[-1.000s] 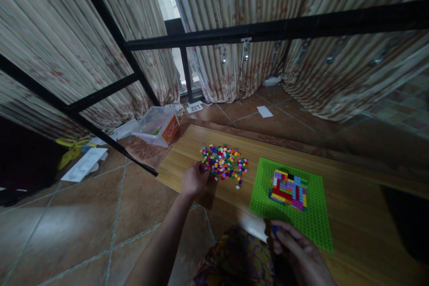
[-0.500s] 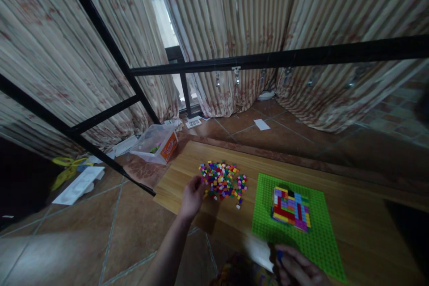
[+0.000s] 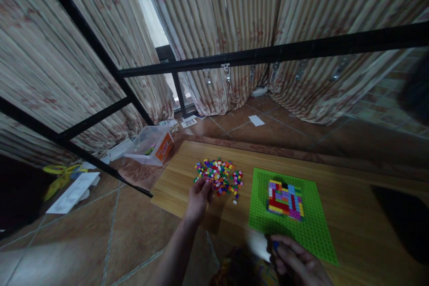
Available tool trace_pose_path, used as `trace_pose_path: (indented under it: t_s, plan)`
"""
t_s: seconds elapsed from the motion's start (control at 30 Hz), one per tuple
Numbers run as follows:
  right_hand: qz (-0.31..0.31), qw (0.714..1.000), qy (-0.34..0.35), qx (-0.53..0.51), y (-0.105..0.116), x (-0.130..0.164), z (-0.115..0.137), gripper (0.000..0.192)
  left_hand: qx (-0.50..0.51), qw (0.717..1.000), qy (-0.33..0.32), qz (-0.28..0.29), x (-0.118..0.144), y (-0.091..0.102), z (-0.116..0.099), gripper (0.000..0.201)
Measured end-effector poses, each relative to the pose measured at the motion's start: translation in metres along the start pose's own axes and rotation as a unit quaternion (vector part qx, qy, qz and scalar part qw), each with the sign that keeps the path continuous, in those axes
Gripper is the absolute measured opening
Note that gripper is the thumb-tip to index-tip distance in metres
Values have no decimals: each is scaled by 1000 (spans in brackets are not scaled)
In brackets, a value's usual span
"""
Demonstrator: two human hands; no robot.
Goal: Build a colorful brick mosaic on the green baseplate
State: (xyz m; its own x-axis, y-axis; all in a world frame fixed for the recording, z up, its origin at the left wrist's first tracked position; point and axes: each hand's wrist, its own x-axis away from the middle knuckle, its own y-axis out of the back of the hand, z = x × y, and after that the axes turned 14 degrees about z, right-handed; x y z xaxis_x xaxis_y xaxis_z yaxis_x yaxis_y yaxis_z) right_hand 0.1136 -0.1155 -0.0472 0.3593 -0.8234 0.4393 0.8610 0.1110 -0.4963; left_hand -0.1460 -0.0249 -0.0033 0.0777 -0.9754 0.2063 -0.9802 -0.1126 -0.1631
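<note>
My left hand is at the near edge of a loose pile of small coloured toy bricks, fingertips pinched together. Whatever sits between them is too small to make out. At the lower right, my right hand holds a small blue brick between thumb and fingers. It is by the near edge of a green studded baseplate. On that plate stands a low, roughly square block of multicoloured bricks. A pale blurred patch and a dark edge beside my right fingertips are unclear.
A wooden table carries the bricks and plate, with a dark flat shape at right. A clear plastic box and a white tray are on the tiled floor. Black metal bars cross before the curtains.
The view has shifted slightly. My left hand has moved a little to the right along the brick pile. My right hand still holds the blue brick.
</note>
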Motion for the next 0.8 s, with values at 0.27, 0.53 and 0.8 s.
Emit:
trace_pose_path:
  t_s: [0.27,0.53,0.8]
  plan:
    - [11,1000,2,2,0,-1,-1,43,-5,1000,-25,-12,-11,-13,19,34]
    - [0,1000,16,8,-4,2,1,42,-49,998,34,8,-21,-15,23,38]
    - [-6,1000,13,22,-8,1,6,44,9,999,30,38,-13,-11,17,33]
